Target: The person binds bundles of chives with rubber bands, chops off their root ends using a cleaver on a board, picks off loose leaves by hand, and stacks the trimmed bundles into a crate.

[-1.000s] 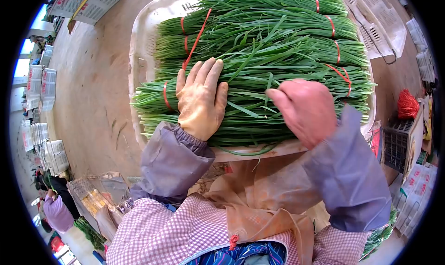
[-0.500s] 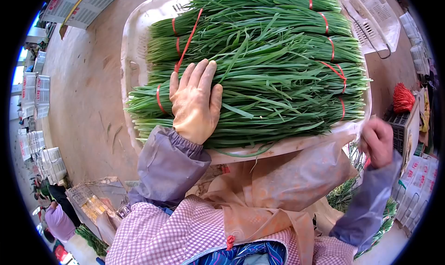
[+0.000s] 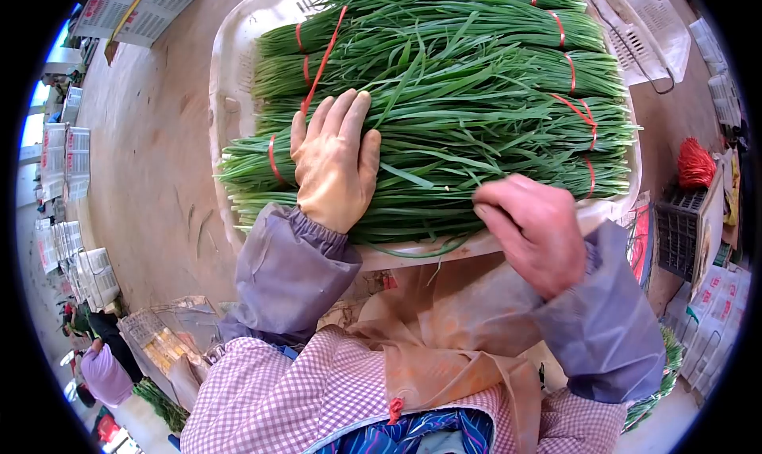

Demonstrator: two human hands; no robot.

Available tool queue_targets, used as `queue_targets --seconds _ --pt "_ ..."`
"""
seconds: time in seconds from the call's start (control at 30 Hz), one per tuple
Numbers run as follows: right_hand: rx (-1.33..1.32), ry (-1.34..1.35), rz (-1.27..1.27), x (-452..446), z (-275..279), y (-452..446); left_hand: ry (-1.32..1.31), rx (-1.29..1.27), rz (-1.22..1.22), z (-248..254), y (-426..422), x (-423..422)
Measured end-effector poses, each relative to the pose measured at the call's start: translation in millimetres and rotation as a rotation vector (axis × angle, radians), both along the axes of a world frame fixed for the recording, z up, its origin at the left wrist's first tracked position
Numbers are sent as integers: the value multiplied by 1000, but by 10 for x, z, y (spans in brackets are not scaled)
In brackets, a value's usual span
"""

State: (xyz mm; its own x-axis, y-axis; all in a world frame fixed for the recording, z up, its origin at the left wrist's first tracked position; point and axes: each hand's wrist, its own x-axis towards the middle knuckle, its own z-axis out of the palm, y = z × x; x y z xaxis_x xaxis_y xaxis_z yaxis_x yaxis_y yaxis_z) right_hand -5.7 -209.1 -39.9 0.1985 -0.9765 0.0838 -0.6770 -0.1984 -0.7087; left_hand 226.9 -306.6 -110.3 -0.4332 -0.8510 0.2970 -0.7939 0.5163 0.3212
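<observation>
Bundles of Chinese chives (image 3: 460, 136), bound with red ties (image 3: 589, 176), lie crosswise in a white plastic crate (image 3: 225, 81) before me. My left hand (image 3: 333, 160), in a pale rubber glove, rests on the nearer bundles with its fingers stretched out, beside a red tie (image 3: 274, 160) at their left end. Over the crate's near edge is my right hand (image 3: 540, 232), bare, with thumb and forefinger pinched together close to the front leaves. Whatever those fingertips hold, if anything, is too small to make out. One loose leaf (image 3: 405, 254) curves along the near rim.
A heap of red ties (image 3: 695, 165) sits on a black crate (image 3: 679, 236) at the right. Another white crate (image 3: 643, 25) adjoins the far right corner. Stacked white crates (image 3: 65, 160) line the left, and a person in a lilac top (image 3: 105, 375) is at lower left.
My right hand has come in from the right side, moving left to the crate's near edge above the chives. My left hand stays flat on the bundles.
</observation>
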Motion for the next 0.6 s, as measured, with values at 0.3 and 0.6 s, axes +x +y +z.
queue_targets --seconds 0.3,0.6 --pt "125 109 -25 200 -326 -183 -20 -7 1 14 8 -6" --pt "-72 224 -88 58 -402 -169 -22 -8 18 -2 16 -19"
